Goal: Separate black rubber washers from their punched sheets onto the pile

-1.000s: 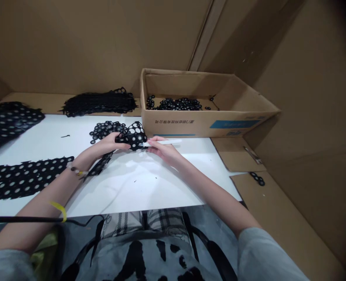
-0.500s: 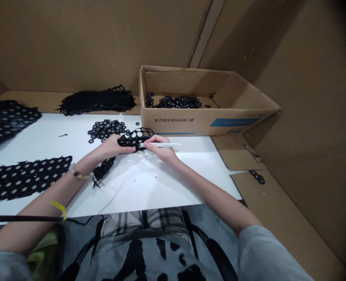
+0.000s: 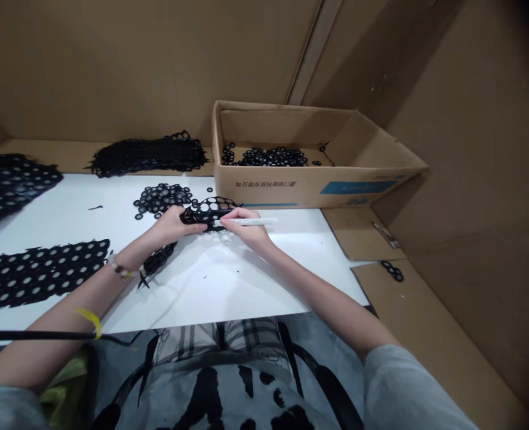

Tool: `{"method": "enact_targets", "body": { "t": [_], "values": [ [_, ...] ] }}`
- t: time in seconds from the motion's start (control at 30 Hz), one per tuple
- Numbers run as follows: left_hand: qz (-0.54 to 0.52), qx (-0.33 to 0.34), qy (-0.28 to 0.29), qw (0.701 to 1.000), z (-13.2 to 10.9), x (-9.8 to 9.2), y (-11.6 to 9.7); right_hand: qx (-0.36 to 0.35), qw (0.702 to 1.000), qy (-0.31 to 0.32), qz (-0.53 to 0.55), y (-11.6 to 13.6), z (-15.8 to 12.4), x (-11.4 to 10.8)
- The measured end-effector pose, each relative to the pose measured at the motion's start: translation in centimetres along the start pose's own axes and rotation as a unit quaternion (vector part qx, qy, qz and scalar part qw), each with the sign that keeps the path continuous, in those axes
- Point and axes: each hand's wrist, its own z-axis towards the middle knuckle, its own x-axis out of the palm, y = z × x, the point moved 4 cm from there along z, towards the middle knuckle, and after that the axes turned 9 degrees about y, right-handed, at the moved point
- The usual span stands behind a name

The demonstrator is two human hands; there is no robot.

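Note:
My left hand grips a strip of black rubber sheet punched with round holes, holding it just above the white table top. The strip's tail hangs down past my left wrist. My right hand is closed around a thin white stick tool, whose tip touches the strip's right end. A loose heap of black rubber rings lies just behind my left hand.
An open cardboard box holding several black rings stands behind my hands. A stack of black punched sheets lies at the back. More punched sheets lie at left. A few rings rest on cardboard at right.
The strip has been tilted flatter and lowered slightly between my hands. Both hands stay in nearly the same place; the white tool still meets the strip's right end.

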Motion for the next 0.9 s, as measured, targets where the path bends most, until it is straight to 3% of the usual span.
{"method": "enact_targets", "body": {
  "t": [0.3,0.5,0.63,0.8,0.9],
  "values": [
    [0.018,0.046,-0.025,0.998,0.2,0.2,-0.3,-0.084,0.987,-0.051,-0.124,1.3,-1.3,1.2],
    [0.029,0.043,-0.011,0.999,0.2,0.8,-0.4,-0.076,0.982,-0.052,-0.167,1.2,-1.4,1.7],
    [-0.015,-0.003,-0.010,1.000,0.1,0.1,0.0,-0.055,0.991,-0.027,-0.117,0.6,-0.8,1.2],
    [-0.060,-0.037,-0.008,0.997,0.0,-1.0,0.3,0.013,0.998,-0.013,0.062,-1.0,0.2,0.3],
    [-0.075,-0.079,-0.024,0.994,-0.2,-0.9,0.5,0.009,0.998,-0.004,0.063,-1.1,0.3,0.4]
  ]
}}
